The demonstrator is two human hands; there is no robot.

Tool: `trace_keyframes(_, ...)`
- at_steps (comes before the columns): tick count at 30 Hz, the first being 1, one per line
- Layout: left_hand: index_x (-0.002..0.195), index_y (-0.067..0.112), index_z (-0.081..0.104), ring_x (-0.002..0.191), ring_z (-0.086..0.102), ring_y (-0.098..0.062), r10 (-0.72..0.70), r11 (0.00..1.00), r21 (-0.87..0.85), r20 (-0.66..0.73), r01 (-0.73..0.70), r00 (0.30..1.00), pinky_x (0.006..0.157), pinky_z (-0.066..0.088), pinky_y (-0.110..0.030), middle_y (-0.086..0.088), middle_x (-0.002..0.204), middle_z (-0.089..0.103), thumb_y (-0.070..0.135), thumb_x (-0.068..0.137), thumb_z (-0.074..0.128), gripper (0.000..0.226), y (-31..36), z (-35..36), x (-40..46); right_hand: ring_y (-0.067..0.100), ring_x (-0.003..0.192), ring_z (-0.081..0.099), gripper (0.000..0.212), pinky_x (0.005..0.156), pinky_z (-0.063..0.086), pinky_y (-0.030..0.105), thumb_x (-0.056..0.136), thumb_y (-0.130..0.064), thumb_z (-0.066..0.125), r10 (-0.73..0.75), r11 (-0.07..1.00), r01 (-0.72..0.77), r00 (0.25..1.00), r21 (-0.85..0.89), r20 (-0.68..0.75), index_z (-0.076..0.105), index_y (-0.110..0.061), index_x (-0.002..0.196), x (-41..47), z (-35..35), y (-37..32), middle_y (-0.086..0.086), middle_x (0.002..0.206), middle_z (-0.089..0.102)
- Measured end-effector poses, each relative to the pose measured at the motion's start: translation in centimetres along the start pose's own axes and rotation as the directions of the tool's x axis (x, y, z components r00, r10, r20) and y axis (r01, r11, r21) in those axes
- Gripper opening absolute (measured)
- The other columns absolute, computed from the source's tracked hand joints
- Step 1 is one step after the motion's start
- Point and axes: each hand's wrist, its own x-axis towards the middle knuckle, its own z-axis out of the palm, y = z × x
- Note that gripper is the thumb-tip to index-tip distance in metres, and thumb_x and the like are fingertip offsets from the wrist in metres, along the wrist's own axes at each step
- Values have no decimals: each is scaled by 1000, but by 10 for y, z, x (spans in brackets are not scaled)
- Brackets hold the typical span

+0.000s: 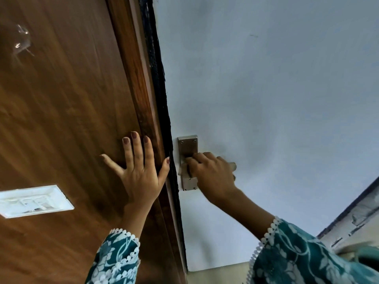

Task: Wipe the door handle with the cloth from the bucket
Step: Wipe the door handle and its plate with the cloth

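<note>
The metal door handle's backplate (187, 144) is screwed to a pale blue-white door (266, 89). My right hand (213, 175) is closed around the lever, and only the lever's tip (233, 166) shows past my knuckles. A small pale grey scrap, apparently the cloth (182, 168), sticks out by my fingertips over the plate's left edge; most of it is hidden in my grip. My left hand (139, 169) lies flat with fingers spread on the brown wooden panel (61, 119), just left of the dark door edge (164, 111).
A white switch plate (34, 200) is set into the wooden panel at the lower left. At the bottom right edge a pale green rounded object (367, 258) shows partly, under a dark-edged ledge (348, 214). Teal flowered sleeves cover both forearms.
</note>
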Motion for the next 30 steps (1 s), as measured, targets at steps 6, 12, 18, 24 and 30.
trace_keyframes(6,150,13,10,146,-3,-21,7,1000,-4,-12,-7,1000,97,7,-76,-13,153,18,48,93,44,75,-1,2,-1,19,104,58,50,61,33,24,78,-3,49,113,993,-113,993,-25,14,59,-30,118,-18,-12,57,-8,116,63)
trace_keyframes(12,149,12,14,146,-1,-21,10,1000,-3,-22,-10,1000,96,10,-77,-7,155,15,45,94,46,72,0,1,-1,27,100,58,44,65,32,31,81,-6,51,-3,1000,4,999,-20,47,59,-27,119,3,-8,9,0,112,62)
trace_keyframes(18,149,12,15,146,-1,-20,26,999,-31,-12,-27,1000,97,8,-75,-9,149,25,44,94,45,70,-2,-1,-1,24,102,57,47,60,33,26,82,-5,50,-13,999,15,997,-29,81,58,-32,121,-2,-12,32,-5,116,62)
trace_keyframes(24,149,9,12,146,-3,-21,8,1000,-17,-23,-9,1000,112,-4,-58,-11,148,26,48,97,36,70,2,3,-3,23,98,58,49,57,31,25,80,-5,49,68,996,-61,992,-72,103,58,-34,119,-17,-23,57,-5,115,61)
trace_keyframes(30,149,11,11,146,-4,-19,48,999,2,-4,-48,999,111,-7,-57,-2,160,-1,50,98,31,68,-3,0,-3,28,101,57,41,72,43,36,84,-10,55,-45,996,48,998,-69,45,57,-24,123,5,-4,-3,3,115,60)
